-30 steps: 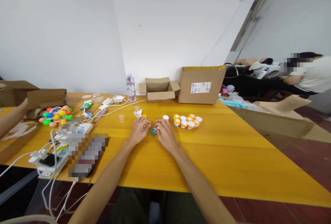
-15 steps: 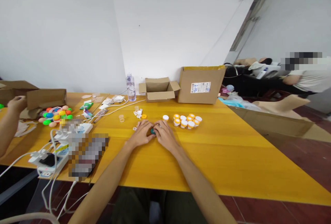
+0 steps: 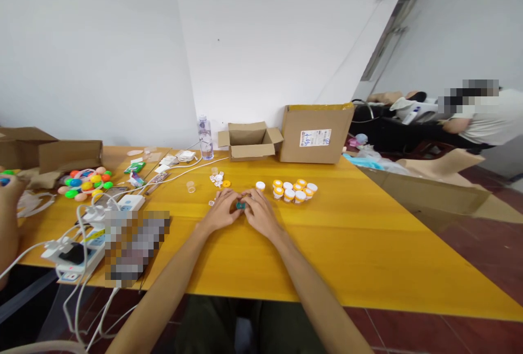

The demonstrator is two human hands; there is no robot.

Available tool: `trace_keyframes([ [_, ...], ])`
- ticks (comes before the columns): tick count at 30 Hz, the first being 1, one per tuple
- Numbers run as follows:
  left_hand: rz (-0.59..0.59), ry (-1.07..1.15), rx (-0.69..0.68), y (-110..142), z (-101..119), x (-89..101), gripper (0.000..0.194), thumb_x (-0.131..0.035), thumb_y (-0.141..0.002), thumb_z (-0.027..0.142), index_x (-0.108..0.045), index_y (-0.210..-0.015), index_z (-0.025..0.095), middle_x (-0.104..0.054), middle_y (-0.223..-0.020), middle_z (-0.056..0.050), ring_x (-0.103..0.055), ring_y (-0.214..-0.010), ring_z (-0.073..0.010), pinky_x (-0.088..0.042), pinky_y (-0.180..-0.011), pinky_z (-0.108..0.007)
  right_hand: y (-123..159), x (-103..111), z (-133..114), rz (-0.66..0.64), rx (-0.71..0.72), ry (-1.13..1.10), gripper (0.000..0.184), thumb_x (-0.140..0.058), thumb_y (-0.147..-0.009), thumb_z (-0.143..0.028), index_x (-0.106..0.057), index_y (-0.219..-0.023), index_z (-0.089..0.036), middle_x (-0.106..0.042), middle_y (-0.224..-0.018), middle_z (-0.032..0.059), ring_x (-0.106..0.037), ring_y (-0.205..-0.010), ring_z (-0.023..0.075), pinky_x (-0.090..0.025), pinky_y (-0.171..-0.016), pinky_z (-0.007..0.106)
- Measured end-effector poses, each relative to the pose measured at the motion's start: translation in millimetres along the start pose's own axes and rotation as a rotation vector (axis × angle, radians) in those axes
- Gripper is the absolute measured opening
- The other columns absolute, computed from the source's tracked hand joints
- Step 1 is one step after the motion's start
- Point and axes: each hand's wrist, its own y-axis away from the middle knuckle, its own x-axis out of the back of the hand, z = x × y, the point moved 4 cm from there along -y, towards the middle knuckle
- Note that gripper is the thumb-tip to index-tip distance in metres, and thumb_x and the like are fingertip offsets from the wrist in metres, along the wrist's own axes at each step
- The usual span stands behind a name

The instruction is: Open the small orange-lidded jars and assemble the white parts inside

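Both of my hands meet over the table, fingers curled around a small teal piece (image 3: 240, 206). My left hand (image 3: 223, 208) grips it from the left and my right hand (image 3: 258, 209) from the right; the fingers hide most of it, so its kind is unclear. Just beyond my fingers stands a small jar with a white lid (image 3: 260, 185). To the right is a cluster of several small jars with orange and white lids (image 3: 289, 195). White flat pieces (image 3: 218, 179) and an orange ring (image 3: 226, 184) lie beyond my left hand. A clear little cup (image 3: 190, 186) sits farther left.
An open cardboard box (image 3: 252, 151), a larger closed carton (image 3: 314, 147) and a water bottle (image 3: 205, 139) stand by the wall. Power strips (image 3: 93, 239) with cables, a blurred phone-like object (image 3: 139, 248) and colourful balls (image 3: 86, 182) lie left. A co-worker's hand (image 3: 10, 190) is at the left edge.
My hands stay together, with slightly more of the teal piece showing between the fingers. The co-worker's hand at the left has moved down and left and now holds something blue.
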Motion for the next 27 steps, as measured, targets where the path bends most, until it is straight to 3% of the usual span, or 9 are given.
trace_keyframes([
  [6, 0.115, -0.003, 0.054, -2.4, -6.0, 6.7, 0.016, -0.064, -0.086, 0.025, -0.066, -0.102, 0.026, -0.069, -0.103, -0.003, -0.057, -0.111, -0.0246, -0.044, -0.098, -0.040, -3.6, 10.4, 7.8, 0.096, -0.102, 0.017, 0.035, -0.044, -0.075, 0.002, -0.065, -0.087, -0.024, -0.065, -0.100, 0.0067, -0.058, -0.101, 0.0234, -0.050, -0.093, 0.038],
  [10, 0.180, -0.016, 0.098, -3.9, -11.2, 11.1, 0.013, -0.062, -0.088, 0.026, -0.066, -0.101, 0.026, -0.070, -0.103, -0.004, -0.057, -0.111, -0.0252, -0.044, -0.095, -0.040, -3.5, 11.5, 13.2, 0.066, -0.208, 0.097, 0.034, -0.045, -0.073, 0.003, -0.065, -0.083, -0.023, -0.066, -0.097, 0.0074, -0.059, -0.098, 0.0238, -0.050, -0.091, 0.036],
  [19, 0.026, -0.112, 0.031, -0.9, -7.1, 2.0, 0.013, -0.059, -0.085, 0.015, -0.065, -0.090, 0.025, -0.072, -0.097, -0.004, -0.055, -0.116, -0.0266, -0.040, -0.096, -0.042, 0.0, 2.5, 15.9, -0.134, -0.346, 0.196, 0.030, -0.049, -0.079, -0.001, -0.067, -0.087, -0.023, -0.069, -0.103, 0.0066, -0.060, -0.103, 0.0219, -0.049, -0.087, 0.031],
  [27, -0.008, -0.099, -0.036, -0.9, -3.1, 2.8, 0.022, -0.055, -0.084, 0.011, -0.067, -0.094, 0.026, -0.070, -0.106, -0.004, -0.052, -0.119, -0.0260, -0.040, -0.101, -0.043, 0.9, 0.8, 17.3, -0.094, -0.302, 0.154, 0.027, -0.051, -0.078, -0.002, -0.065, -0.084, -0.025, -0.069, -0.100, 0.0053, -0.062, -0.101, 0.0217, -0.049, -0.085, 0.031],
])
